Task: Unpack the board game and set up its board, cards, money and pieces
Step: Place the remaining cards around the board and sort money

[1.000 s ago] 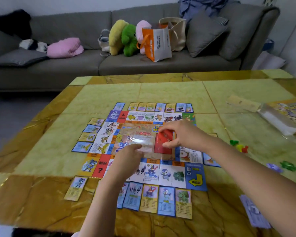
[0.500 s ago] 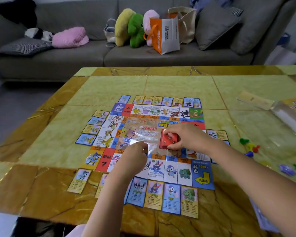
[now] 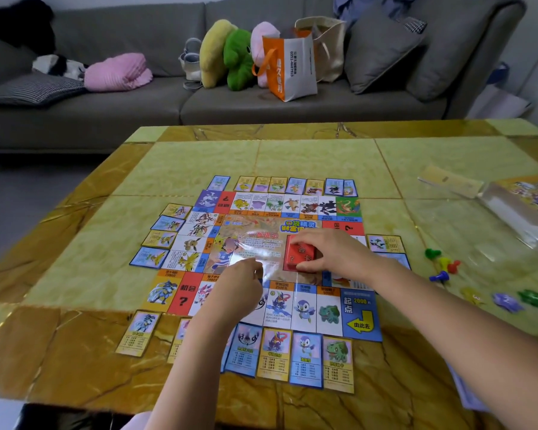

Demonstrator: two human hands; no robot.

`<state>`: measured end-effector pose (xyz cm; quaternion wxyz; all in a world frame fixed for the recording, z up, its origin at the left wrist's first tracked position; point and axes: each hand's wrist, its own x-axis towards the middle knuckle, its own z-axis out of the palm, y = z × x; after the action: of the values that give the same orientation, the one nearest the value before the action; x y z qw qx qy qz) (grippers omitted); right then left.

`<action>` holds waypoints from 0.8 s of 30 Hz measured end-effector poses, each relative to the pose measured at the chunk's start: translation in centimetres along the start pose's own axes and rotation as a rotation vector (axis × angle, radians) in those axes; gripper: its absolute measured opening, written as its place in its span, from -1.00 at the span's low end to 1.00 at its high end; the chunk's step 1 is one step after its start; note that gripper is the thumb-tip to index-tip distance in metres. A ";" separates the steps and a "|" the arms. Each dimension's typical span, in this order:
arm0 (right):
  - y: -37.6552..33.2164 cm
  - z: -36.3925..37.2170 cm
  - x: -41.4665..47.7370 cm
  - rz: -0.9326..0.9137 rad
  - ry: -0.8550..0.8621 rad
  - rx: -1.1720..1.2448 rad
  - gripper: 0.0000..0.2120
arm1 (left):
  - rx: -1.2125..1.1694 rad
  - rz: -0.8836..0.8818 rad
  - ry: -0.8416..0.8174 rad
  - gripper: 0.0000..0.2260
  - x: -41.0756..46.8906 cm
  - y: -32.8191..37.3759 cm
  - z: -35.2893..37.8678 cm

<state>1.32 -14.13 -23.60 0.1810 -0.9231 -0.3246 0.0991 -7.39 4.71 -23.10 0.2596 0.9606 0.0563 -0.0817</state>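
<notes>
The board [image 3: 359,318] lies flat in the middle of the frame on the yellow-and-brown worktop [image 3: 317,162], with property cards [image 3: 305,358] laid face up in rows just outside all four of its edges. At the board's centre the right hand [image 3: 339,256] has its grip clamped on a red card stack [image 3: 300,259], fingers over the far edge and thumb at the near one, the stack resting on the board. Just lower left of it, the left hand [image 3: 243,290] has its fingers curled together, pinching the near edge of a clear film [image 3: 252,251] that lies shiny across the board's middle picture.

At the right of the frame, well apart from the board, four small pawns [image 3: 443,263] (green, yellow, red and blue) sit close together, and lower right of them are three flatter pieces [image 3: 507,301] in yellow, purple and green. The game box [image 3: 534,193] lies at the right edge. A grey sofa [image 3: 137,110] with plush toys [image 3: 238,57] and an orange-and-white bag [image 3: 292,69] fills the top of the frame
</notes>
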 end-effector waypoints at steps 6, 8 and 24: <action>-0.3 0.0 -0.1 0.002 -0.012 -0.032 -0.52 | 0.019 0.005 -0.004 -0.73 0.2 0.0 0.0; -0.5 -0.1 -0.1 0.010 -0.023 -0.041 -0.51 | 0.019 0.005 -0.004 -0.73 0.1 0.0 0.0; -1.5 -5.8 -5.0 0.100 0.163 0.080 -0.75 | -0.039 -0.015 0.157 -0.76 -0.6 0.7 1.1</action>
<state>-1.62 -17.79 -17.36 0.2385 -0.9351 -0.2580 0.0454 -8.00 3.50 -23.54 0.2723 0.9584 0.0852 -0.0071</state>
